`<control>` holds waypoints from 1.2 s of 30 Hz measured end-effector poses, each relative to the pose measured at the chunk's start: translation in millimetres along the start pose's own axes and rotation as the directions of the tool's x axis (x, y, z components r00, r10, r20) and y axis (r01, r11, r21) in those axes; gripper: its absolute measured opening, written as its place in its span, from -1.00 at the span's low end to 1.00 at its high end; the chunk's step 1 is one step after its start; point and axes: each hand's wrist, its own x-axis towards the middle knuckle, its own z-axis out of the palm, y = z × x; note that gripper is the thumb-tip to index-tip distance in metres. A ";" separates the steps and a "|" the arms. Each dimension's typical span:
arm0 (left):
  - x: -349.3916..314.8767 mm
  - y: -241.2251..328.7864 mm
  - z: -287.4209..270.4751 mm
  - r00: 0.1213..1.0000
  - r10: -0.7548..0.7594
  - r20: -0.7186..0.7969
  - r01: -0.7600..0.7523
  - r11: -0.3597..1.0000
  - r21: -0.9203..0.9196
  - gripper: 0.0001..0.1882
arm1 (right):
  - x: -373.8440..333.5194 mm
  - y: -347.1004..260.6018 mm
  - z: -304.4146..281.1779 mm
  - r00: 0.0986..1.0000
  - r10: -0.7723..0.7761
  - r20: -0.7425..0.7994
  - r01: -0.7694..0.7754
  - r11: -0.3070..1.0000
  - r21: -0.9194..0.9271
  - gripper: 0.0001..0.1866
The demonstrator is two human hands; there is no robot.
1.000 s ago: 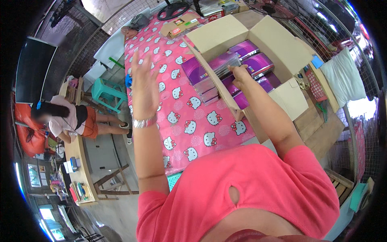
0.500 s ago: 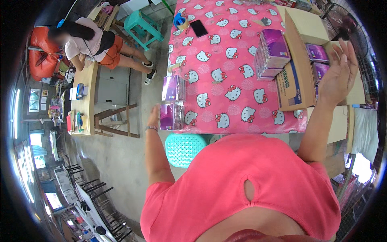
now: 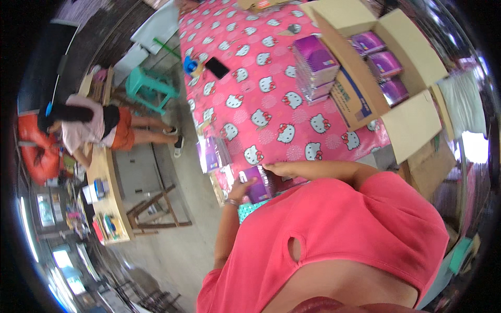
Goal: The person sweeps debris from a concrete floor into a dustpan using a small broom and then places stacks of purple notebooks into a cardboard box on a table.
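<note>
At the table's near left edge, my left hand point(image 3: 241, 190) grips the left side of a stack of purple spiral notebooks point(image 3: 257, 183), its thumb over the top cover. My right hand point(image 3: 283, 168) reaches across my front and holds the stack at its spiral-bound side; part of its grip is hidden. Just beyond lies another stack of purple notebooks point(image 3: 211, 155), apart from my hands. A taller notebook stack point(image 3: 316, 63) stands farther off, beside the open cardboard box point(image 3: 348, 99). Inside the box are several purple notebooks point(image 3: 385, 63).
A pink cartoon-print cloth point(image 3: 266, 136) covers the table. A black phone point(image 3: 217, 68) and a blue tape dispenser point(image 3: 192, 66) lie at its far left. A turquoise stool point(image 3: 250, 209) is under the near edge. At left, a person point(image 3: 86, 122) stands by a wooden table point(image 3: 112, 190).
My right hand has come from beside the box to the near notebook stack. That stack has shifted right and toward me, with both hands on it. The whole view has turned.
</note>
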 end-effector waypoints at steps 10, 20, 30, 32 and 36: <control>35.8 76.2 105.0 0.738 0.496 0.457 0.163 0.527 -0.834 -0.33 | -177.7 -85.3 -60.9 0.281 -0.934 -0.220 0.165 0.273 -0.948 -0.14; -52.6 266.4 201.0 0.042 0.817 0.575 0.265 0.546 -0.795 -0.38 | -415.8 -105.1 -95.7 -0.274 -0.941 -0.198 0.303 0.111 -0.947 -0.40; -24.5 258.4 199.1 0.186 0.865 0.466 0.180 0.436 -0.882 -0.44 | -255.3 -61.6 -250.7 0.108 -0.304 -0.946 0.875 0.481 -0.054 -0.28; -33.3 255.8 194.7 0.165 0.878 0.448 0.173 0.422 -0.890 -0.43 | -239.6 -57.7 -247.9 0.391 -0.289 -0.874 0.835 0.510 0.205 -0.29; -35.6 258.4 195.4 0.164 0.889 0.427 0.129 0.410 -0.903 -0.36 | -242.1 -70.5 -264.6 0.736 -0.346 -0.583 0.677 0.414 0.609 -0.29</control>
